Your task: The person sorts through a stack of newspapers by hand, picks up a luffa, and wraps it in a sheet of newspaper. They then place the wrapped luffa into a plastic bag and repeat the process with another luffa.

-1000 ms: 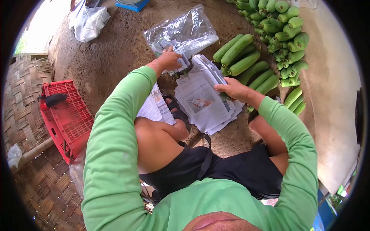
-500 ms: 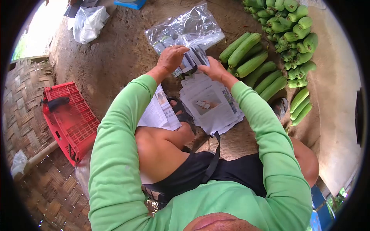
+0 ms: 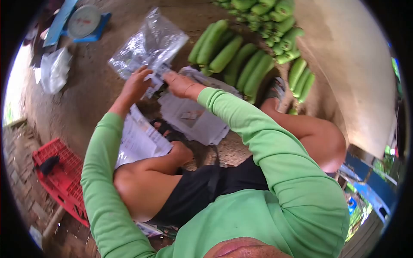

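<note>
A clear plastic bag [image 3: 155, 38] lies on the ground ahead, its near end between my hands. My left hand [image 3: 135, 85] is at the near left edge of the bag, fingers bent onto the plastic. With curled fingers my right hand [image 3: 180, 84] holds a bundle in printed paper [image 3: 161, 69] at the bag's near end. What the paper encloses is hidden, and blur softens the fingertips. Just below my right hand sits a stack of newspaper sheets [image 3: 185, 112]. More printed sheets [image 3: 140, 136] lie under my left forearm.
Long green gourds [image 3: 226, 53] lie in a row right of the bag, with a pile of more [image 3: 275, 19] behind. A dial scale [image 3: 84, 21] and a white plastic bag [image 3: 56, 69] are at the far left. A red plastic crate [image 3: 64, 180] stands left of my knee.
The view has swung right and tilted, so the ground things appear farther left and the scale shows more fully. My hands remain at the bag's near end, the left now lower beside it.
</note>
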`<move>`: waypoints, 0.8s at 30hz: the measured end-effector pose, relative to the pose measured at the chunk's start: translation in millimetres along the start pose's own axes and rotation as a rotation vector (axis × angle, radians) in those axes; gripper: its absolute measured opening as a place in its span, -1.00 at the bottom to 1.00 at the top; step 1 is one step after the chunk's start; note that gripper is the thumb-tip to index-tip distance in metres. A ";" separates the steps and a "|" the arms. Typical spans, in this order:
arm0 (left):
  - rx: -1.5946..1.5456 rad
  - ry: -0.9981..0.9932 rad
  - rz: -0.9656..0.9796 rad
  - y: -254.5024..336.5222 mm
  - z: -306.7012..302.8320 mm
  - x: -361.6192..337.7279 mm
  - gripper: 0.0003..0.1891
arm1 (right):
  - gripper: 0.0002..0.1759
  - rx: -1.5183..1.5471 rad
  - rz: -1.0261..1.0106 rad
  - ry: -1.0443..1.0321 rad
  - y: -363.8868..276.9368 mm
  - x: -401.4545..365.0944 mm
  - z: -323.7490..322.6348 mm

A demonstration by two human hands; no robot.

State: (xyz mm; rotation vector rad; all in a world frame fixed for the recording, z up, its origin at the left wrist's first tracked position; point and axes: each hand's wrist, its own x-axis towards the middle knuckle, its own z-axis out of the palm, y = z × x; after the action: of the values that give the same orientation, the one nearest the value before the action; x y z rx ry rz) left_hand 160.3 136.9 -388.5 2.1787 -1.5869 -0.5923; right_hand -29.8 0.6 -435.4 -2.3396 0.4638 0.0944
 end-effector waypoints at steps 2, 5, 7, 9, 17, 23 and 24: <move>-0.020 0.036 0.010 7.3 -13.6 2.1 -0.65 | -0.73 -0.135 -0.149 -0.131 2.3 -25.1 -22.2; -0.037 0.021 0.050 2.7 -33.3 8.8 -0.68 | -0.78 -0.148 -0.207 -0.175 18.7 -48.1 -86.0; -0.071 -0.018 0.029 23.7 -60.7 5.7 -0.69 | -0.78 -0.271 -0.150 -0.100 63.7 -42.1 -129.8; 0.024 0.053 0.103 39.4 -85.2 5.1 -0.71 | -0.75 -0.426 0.028 -0.018 98.6 -52.4 -203.8; -0.031 0.106 0.139 249.3 -185.8 -30.8 -0.68 | -0.37 -0.245 0.707 -0.046 251.1 -175.4 -285.4; 0.060 -0.061 0.281 375.2 -175.4 -102.8 -0.59 | 0.04 0.334 0.968 0.017 218.2 -186.7 -183.7; 0.088 -0.104 0.308 381.7 -170.2 -108.9 -0.58 | 0.06 0.344 0.955 0.071 218.9 -187.5 -178.8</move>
State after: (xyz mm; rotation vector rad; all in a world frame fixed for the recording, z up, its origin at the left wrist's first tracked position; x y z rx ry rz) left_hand -81.0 139.6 -30.3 1.9325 -1.9880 -0.5559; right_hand -294.3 -210.3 -412.2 -1.6173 1.4662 0.3456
